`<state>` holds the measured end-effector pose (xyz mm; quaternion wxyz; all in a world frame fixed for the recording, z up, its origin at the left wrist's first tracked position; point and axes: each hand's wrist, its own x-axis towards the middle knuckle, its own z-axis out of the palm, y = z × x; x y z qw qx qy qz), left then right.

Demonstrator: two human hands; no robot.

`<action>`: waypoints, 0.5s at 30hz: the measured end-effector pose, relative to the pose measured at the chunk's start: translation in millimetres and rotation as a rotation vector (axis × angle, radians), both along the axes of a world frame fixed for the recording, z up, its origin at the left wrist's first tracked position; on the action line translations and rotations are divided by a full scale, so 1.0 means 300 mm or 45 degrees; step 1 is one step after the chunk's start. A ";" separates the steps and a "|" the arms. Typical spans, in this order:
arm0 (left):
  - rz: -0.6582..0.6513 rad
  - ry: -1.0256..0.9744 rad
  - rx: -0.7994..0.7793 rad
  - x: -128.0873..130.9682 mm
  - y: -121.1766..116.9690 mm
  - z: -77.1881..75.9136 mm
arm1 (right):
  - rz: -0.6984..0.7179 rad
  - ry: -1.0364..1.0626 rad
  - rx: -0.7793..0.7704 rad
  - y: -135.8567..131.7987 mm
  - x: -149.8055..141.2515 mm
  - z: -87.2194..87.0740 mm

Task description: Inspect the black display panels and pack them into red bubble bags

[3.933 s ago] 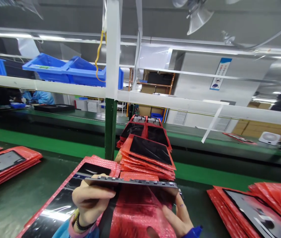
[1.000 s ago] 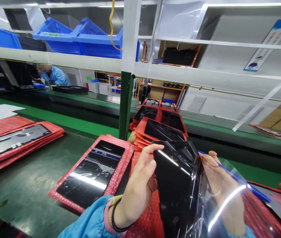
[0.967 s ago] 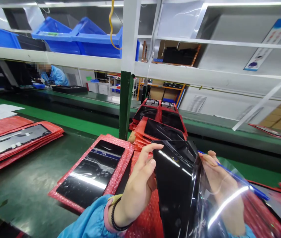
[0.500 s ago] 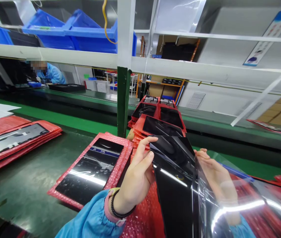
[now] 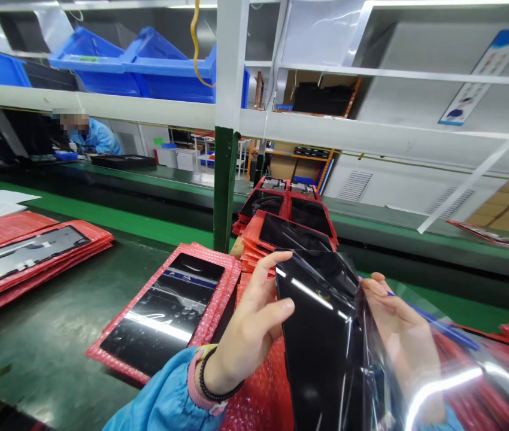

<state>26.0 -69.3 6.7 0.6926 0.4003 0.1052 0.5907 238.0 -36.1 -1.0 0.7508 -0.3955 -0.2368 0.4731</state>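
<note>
Right of the green post, your left hand half curls round the black screen; your right hand pinches the clear film, seemingly part peeled, the rest left on. Left of the post, blue bins hide their insides; red bubble wrap bears another screen.

Bright blue, creased fabric on the left sleeve, here's a pink cuff, a flash of yellow trim, black beaded bracelet alongside, and blue again, the right sleeve!
</note>
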 end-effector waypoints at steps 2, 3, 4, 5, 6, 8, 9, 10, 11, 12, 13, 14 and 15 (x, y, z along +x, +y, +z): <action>-0.033 0.031 0.147 -0.005 -0.002 -0.011 | -0.031 0.025 -0.055 -0.015 -0.005 -0.004; -0.050 0.042 0.219 -0.007 -0.004 -0.015 | -0.033 0.041 -0.055 -0.024 -0.008 -0.005; -0.067 0.055 0.276 -0.010 -0.007 -0.019 | -0.034 0.037 -0.041 -0.032 -0.012 -0.005; -0.084 0.071 0.314 -0.012 -0.010 -0.020 | -0.035 0.019 -0.017 -0.040 -0.015 -0.006; -0.099 0.087 0.334 -0.014 -0.015 -0.021 | -0.037 -0.015 0.010 -0.047 -0.019 -0.007; -0.130 0.114 0.351 -0.018 -0.024 -0.021 | -0.048 -0.098 0.057 -0.060 -0.025 -0.010; -0.148 0.127 0.361 -0.020 -0.030 -0.020 | -0.044 -0.135 0.084 -0.066 -0.028 -0.012; -0.165 0.138 0.376 -0.022 -0.035 -0.019 | -0.042 -0.169 0.117 -0.071 -0.031 -0.012; -0.186 0.151 0.399 -0.024 -0.039 -0.019 | -0.038 -0.199 0.152 -0.075 -0.034 -0.012; -0.210 0.165 0.425 -0.025 -0.043 -0.019 | -0.039 -0.225 0.184 -0.079 -0.037 -0.011; -0.235 0.175 0.455 -0.026 -0.045 -0.019 | -0.049 -0.249 0.211 -0.083 -0.039 -0.009; -0.259 0.180 0.484 -0.027 -0.047 -0.019 | -0.061 -0.270 0.229 -0.087 -0.042 -0.007; -0.277 0.176 0.510 -0.028 -0.047 -0.019 | -0.071 -0.285 0.241 -0.091 -0.043 -0.006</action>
